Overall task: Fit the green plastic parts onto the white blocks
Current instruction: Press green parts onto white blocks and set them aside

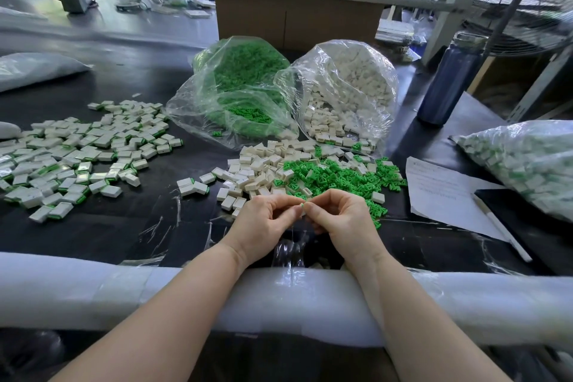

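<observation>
Dark workbench (145,77) surface is stretching across a cluttered workshop, and at its left a spread of finished blocks (77,152) is lying well apart from the hands. Moving right, the left hand (263,223) and right hand (341,220) are meeting fingertip to fingertip, pinching a small piece (302,205) showing a speck of green; its long axis is hidden. Just beyond them, loose white blocks (254,170) and green parts (335,177) are waiting, nearer the right hand. Further right, a printed sheet (440,189) is lying, its writing unreadable.
</observation>
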Demonstrator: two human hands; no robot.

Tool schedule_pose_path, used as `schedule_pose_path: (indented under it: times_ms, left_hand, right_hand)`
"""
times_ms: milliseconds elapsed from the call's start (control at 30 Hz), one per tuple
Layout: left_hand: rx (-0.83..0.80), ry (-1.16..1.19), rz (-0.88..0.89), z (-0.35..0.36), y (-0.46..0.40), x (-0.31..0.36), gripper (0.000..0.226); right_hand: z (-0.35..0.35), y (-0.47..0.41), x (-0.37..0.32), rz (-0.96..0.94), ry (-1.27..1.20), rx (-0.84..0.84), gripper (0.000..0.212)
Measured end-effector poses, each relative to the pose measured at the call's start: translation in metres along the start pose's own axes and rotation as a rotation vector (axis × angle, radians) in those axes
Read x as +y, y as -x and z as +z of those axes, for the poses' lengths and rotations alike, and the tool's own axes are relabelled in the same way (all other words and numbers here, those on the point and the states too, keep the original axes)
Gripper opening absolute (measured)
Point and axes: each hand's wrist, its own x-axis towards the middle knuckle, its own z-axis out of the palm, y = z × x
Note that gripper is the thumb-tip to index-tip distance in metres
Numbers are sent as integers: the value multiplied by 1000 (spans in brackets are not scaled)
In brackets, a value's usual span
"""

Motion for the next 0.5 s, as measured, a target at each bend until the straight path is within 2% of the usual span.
schedule_pose_path:
  times_ms: [300,500]
  left_hand:
    - [-16,36,-29,-2,1,1,15]
    - [-8,79,-4,-2,0,2,22]
  right_hand:
    - [-1,1,0,-61,0,-53,11]
    - [-2,1,0,-5,-91,-36,9]
